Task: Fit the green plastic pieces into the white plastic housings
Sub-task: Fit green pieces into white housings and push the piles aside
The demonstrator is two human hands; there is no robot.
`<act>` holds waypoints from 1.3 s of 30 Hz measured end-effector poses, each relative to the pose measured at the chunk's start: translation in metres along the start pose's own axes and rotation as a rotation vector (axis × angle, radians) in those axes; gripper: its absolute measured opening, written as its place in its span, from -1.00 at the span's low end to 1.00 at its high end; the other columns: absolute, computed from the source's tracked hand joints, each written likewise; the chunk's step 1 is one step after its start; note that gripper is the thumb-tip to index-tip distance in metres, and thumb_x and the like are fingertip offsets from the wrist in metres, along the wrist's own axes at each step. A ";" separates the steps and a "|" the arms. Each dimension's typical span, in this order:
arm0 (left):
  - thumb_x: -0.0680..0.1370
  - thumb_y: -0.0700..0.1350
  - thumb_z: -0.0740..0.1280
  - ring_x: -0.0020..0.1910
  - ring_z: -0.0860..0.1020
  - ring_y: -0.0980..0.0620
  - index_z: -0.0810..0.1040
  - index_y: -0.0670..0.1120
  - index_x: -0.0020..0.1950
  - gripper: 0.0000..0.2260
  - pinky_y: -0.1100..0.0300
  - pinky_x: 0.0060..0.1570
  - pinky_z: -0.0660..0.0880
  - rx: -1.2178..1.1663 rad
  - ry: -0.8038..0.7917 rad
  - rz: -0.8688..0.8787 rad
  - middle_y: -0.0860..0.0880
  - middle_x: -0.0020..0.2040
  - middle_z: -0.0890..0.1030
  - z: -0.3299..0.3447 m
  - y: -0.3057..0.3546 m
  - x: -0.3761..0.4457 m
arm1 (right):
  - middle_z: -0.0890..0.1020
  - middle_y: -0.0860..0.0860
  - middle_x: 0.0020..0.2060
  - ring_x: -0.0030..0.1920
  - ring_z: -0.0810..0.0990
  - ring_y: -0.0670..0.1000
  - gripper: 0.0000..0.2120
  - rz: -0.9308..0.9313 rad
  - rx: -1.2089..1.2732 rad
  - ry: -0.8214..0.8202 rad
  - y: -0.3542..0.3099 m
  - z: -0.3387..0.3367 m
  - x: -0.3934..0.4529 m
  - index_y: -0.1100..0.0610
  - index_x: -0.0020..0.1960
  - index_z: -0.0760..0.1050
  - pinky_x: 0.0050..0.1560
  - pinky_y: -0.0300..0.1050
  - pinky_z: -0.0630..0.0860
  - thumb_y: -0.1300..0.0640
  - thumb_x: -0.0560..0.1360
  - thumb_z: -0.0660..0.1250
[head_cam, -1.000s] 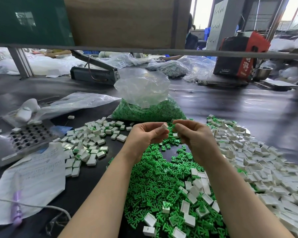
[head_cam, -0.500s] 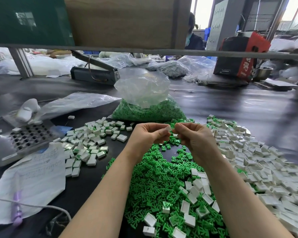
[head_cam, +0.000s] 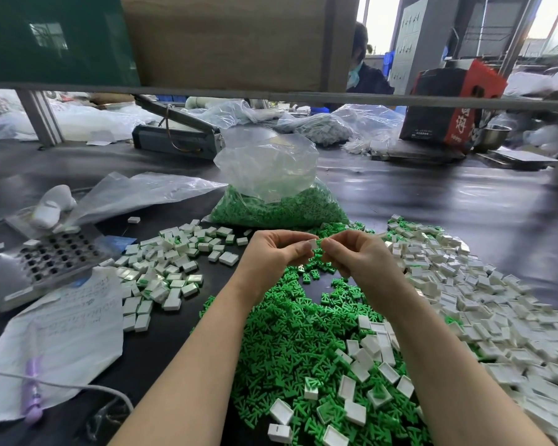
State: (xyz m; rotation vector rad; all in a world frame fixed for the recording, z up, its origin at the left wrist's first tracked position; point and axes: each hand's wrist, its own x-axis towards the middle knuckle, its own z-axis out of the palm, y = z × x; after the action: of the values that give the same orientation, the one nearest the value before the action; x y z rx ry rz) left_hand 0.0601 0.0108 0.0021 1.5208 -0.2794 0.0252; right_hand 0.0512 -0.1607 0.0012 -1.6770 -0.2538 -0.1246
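Since a second ago I am seeing both hands drawing closer together above the green pieces pile (head_cam: pixel 303 342). The left hand (head_cam: pixel 273 254) is pinching a white housing (head_cam: pixel 312 244) at its fingertips. The right hand (head_cam: pixel 360 255) is curling its fingers against that housing; what it is gripping I cannot tell. Empty housings (head_cam: pixel 496 304) are lying right of the pile, fitted ones (head_cam: pixel 171 262) left.

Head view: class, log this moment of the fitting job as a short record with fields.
left hand: pinches a white housing
right hand: fingertips meet the housing; any green piece it holds is hidden
green pile: under the forearms
empty housings: heap on the right
fitted pile: on the left
bag: of green pieces behind the hands
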 end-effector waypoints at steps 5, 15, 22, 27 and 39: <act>0.53 -0.26 0.40 -0.20 0.59 0.06 0.68 -0.19 0.02 -0.90 0.29 -0.14 0.55 0.122 -0.045 0.025 -0.09 -0.20 0.69 -0.001 0.001 -0.001 | 0.52 0.02 -0.42 -0.41 0.37 -0.02 -0.76 -0.016 -0.223 -0.174 0.004 0.001 0.001 0.20 -0.17 0.47 -0.38 -0.16 0.30 0.16 0.65 0.20; 0.68 -0.16 0.12 -0.38 0.35 0.11 0.39 -0.13 -0.16 -0.77 0.24 -0.33 0.28 0.247 -0.276 -0.079 -0.05 -0.31 0.41 0.001 0.001 -0.005 | 0.47 0.01 -0.48 -0.47 0.32 -0.08 -0.70 0.038 -0.117 -0.256 0.005 0.001 -0.002 0.20 -0.22 0.44 -0.42 -0.27 0.27 0.18 0.67 0.14; 0.69 -0.14 0.13 -0.38 0.29 0.14 0.39 -0.12 -0.11 -0.81 0.23 -0.32 0.24 0.310 -0.336 -0.091 0.05 -0.35 0.38 -0.001 -0.004 -0.006 | 0.31 0.01 -0.49 -0.49 0.21 -0.08 -0.69 0.135 -0.050 -0.344 0.010 -0.001 -0.005 0.16 -0.24 0.40 -0.45 -0.23 0.16 0.18 0.67 0.12; 0.68 -0.12 0.15 -0.35 0.30 0.12 0.42 -0.13 -0.09 -0.81 0.21 -0.30 0.24 0.337 -0.358 -0.083 0.05 -0.33 0.39 -0.002 -0.004 -0.006 | 0.29 0.01 -0.47 -0.47 0.20 -0.08 -0.69 0.119 -0.076 -0.347 0.011 -0.003 -0.005 0.15 -0.25 0.39 -0.42 -0.21 0.13 0.19 0.67 0.13; 0.67 -0.19 0.17 -0.36 0.34 0.20 0.42 -0.11 -0.13 -0.81 0.40 -0.30 0.30 0.359 -0.438 -0.113 0.03 -0.29 0.38 -0.004 0.000 -0.007 | 0.38 -0.07 -0.43 -0.44 0.29 -0.17 -0.71 0.108 -0.147 -0.435 0.014 -0.009 -0.003 0.14 -0.26 0.41 -0.39 -0.36 0.27 0.21 0.64 0.18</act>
State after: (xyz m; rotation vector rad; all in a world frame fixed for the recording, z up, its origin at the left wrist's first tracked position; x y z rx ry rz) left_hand 0.0543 0.0161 0.0007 1.8909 -0.5598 -0.3691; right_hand 0.0520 -0.1713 -0.0122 -1.8493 -0.4880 0.3127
